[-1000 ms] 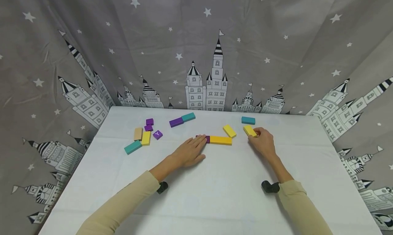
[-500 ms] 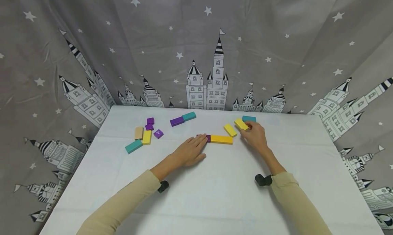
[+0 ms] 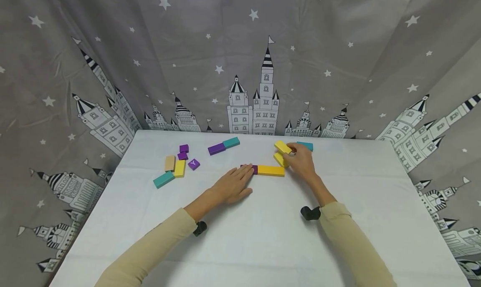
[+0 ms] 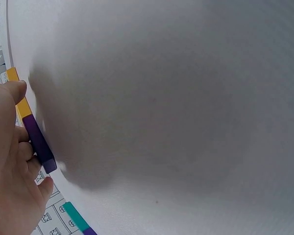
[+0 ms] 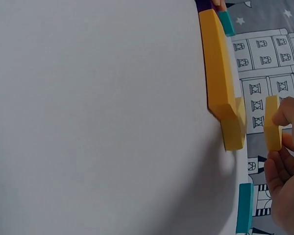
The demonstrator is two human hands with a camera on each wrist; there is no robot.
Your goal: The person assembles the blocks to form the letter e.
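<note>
The fingers of my left hand (image 3: 231, 186) lie flat over a long purple block (image 4: 38, 139), its thumb held apart. An orange-yellow block (image 3: 271, 170) continues that block end to end toward the right. My right hand (image 3: 302, 162) pinches a yellow block (image 5: 272, 122) between thumb and fingers, lifted off the table. Under it on the table is a second yellow block (image 3: 279, 158), partly covered in the head view; the right wrist view shows it close to the orange-yellow block's end.
A teal block (image 3: 305, 146) lies behind my right hand. Farther back, a purple block (image 3: 216, 149) meets another teal block (image 3: 231, 142). At left are small purple pieces (image 3: 193, 164), a tan block (image 3: 170, 163), a yellow block (image 3: 179, 169) and a teal block (image 3: 163, 180). A patterned curtain (image 3: 319, 49) hangs behind.
My right hand has carried its yellow block leftward, from near the right teal block to above the other yellow block. The left hand stays in place.
</note>
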